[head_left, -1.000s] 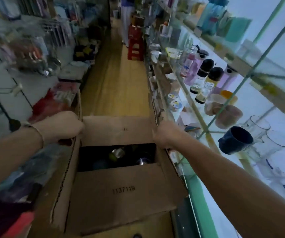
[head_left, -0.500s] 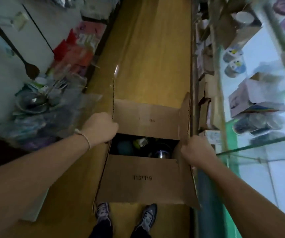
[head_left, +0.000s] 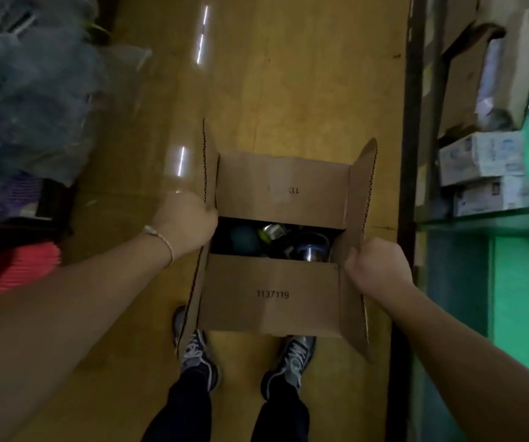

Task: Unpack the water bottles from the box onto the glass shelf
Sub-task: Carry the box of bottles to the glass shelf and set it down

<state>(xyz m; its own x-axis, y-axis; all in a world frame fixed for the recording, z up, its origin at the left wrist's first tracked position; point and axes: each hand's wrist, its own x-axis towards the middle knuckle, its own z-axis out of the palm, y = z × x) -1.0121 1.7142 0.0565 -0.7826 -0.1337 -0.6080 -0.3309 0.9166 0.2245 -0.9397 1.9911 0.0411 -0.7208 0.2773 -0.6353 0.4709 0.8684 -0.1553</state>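
Cardboard box (head_left: 272,295) seen from above, top partly open. The left grip (head_left: 186,224) is clamped on the left side flap and the right grip (head_left: 375,266) on the right side flap, fingers curled round the cardboard edges. Water bottles (head_left: 276,239) lie inside the box, between the two grips. The glass shelf (head_left: 486,218) runs to the right of the right grip.

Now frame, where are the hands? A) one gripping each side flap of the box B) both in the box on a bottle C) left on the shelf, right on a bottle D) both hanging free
A: the left hand grips the left flap and the right hand grips the right flap of the box; the bottles lie inside, untouched.
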